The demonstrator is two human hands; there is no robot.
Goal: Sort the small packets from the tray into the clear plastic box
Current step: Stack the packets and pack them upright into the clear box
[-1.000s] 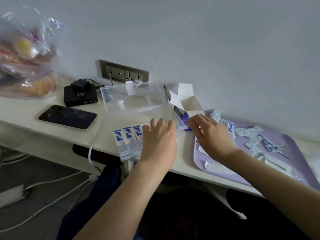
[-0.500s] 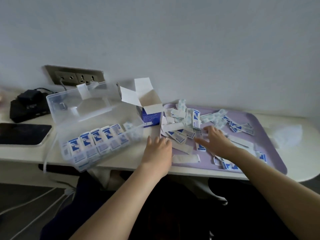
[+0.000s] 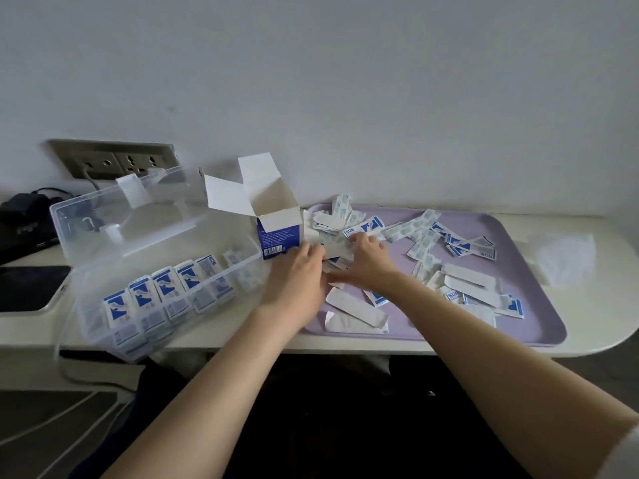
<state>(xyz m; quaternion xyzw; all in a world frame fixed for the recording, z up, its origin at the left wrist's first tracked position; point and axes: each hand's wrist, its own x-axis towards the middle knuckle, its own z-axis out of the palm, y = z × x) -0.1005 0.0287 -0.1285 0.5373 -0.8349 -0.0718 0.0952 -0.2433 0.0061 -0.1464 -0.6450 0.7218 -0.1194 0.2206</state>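
Evidently light and flimsy, small blue-and-white paper packets [image 3: 364,225] around my left hand [image 3: 297,274] and right hand [image 3: 368,263] suit edge pinches; whether either hand grips one, I cannot tell.

phone [image 3: 29,288] cropped left, lettering on packets [image 3: 364,226] blurred

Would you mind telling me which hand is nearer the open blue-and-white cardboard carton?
Left. The left hand is right beside the blue-and-white cardboard carton; the right hand is farther right, among small packets on the lilac plastic tray.
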